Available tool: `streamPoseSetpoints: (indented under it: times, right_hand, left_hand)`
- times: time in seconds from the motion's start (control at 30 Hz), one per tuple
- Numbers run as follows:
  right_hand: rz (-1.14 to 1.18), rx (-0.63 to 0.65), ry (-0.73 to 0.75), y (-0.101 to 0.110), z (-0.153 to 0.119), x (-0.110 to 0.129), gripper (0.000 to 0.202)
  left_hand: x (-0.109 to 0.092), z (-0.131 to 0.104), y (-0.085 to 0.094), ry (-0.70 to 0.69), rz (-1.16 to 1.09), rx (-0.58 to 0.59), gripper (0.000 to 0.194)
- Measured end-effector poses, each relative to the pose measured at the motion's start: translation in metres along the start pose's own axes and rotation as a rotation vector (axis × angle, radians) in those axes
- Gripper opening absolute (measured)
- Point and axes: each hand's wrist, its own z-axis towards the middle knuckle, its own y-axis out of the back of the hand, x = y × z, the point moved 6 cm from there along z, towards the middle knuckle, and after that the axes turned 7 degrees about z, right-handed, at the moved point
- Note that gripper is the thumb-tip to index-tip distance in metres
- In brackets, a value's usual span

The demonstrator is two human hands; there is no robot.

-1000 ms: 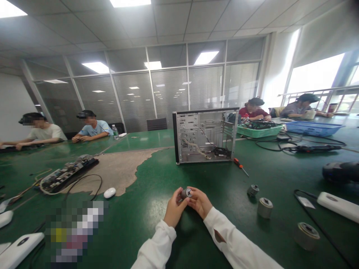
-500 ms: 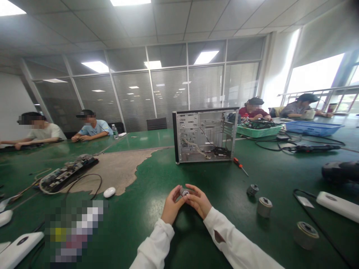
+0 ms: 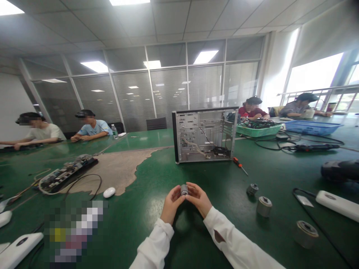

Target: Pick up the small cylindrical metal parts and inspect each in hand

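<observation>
- Left hand (image 3: 169, 204) and right hand (image 3: 199, 198) pinch a gray cylinder (image 3: 184, 189) between their fingers (image 3: 194, 187).
- Three more cylinders (image 3: 264, 206) sit around their three o'clock.
- Computer case (image 3: 206, 136) stands at one.

We hold a small grey cylinder (image 3: 184, 189) between the fingers of our left hand (image 3: 169, 205) and right hand (image 3: 199, 200), just below the frame's centre. It looks metallic, its axis roughly up and down the frame; fingers partly cover its sides.
</observation>
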Motion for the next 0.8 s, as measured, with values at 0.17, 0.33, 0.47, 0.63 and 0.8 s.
streamPoseSetpoints:
  times: [0.17, 0.33, 0.47, 0.63, 0.8]
  right_hand:
    - [-0.069, 0.029, 0.037, -0.002, 0.000, 0.005, 0.053]
    - [-0.101, 0.010, 0.056, -0.006, -0.004, 0.012, 0.052]
    - [-0.109, -0.013, 0.058, -0.007, -0.005, 0.013, 0.051]
    - [-0.113, 0.018, 0.058, -0.010, -0.007, 0.011, 0.051]
    - [-0.221, 0.051, 0.103, -0.012, -0.008, 0.013, 0.050]
  left_hand:
    - [-0.001, 0.000, 0.001, -0.021, 0.006, 0.031, 0.050]
    - [-0.003, -0.001, -0.001, -0.026, -0.003, 0.048, 0.049]
    - [-0.004, -0.002, -0.002, 0.011, -0.114, 0.032, 0.044]
    - [-0.006, -0.004, -0.002, 0.074, -0.289, 0.020, 0.034]
    - [-0.006, -0.004, -0.002, 0.114, -0.394, 0.065, 0.026]
